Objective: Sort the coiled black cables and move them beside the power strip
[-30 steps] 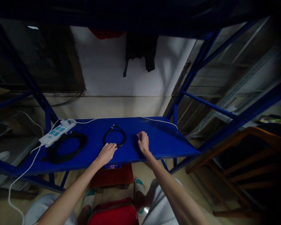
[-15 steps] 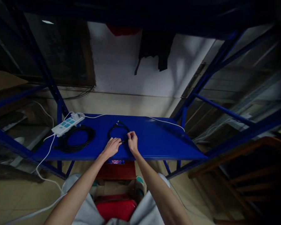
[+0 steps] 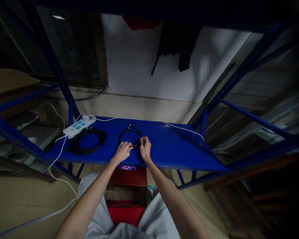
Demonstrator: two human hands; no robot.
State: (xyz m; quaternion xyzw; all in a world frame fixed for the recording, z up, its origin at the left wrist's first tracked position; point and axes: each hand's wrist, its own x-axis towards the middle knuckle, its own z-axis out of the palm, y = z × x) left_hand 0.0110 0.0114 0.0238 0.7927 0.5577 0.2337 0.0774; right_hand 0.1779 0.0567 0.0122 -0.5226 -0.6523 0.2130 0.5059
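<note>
A short black cable (image 3: pixel 127 130) lies in a loop on the blue shelf (image 3: pixel 174 146), its plug ends at the loop's far side. My left hand (image 3: pixel 124 151) is closed on the near left part of the loop. Fingers of my right hand (image 3: pixel 145 146) pinch the same cable at its near right part. Between the two hands a short stretch of cable shows. To the left lies a larger coil of black cable (image 3: pixel 99 146), apart from both hands.
A white power strip (image 3: pixel 79 126) with blue sockets sits at the shelf's left end. Its white cord (image 3: pixel 50 171) hangs to the floor. Blue uprights (image 3: pixel 70 113) frame the shelf. Below are a red stool (image 3: pixel 129 179) and a lit screen (image 3: pixel 126 168).
The whole view has shifted, so the shelf sits slightly further right and higher. Both hands stay on the looped cable, and its two plug ends now show further apart.
</note>
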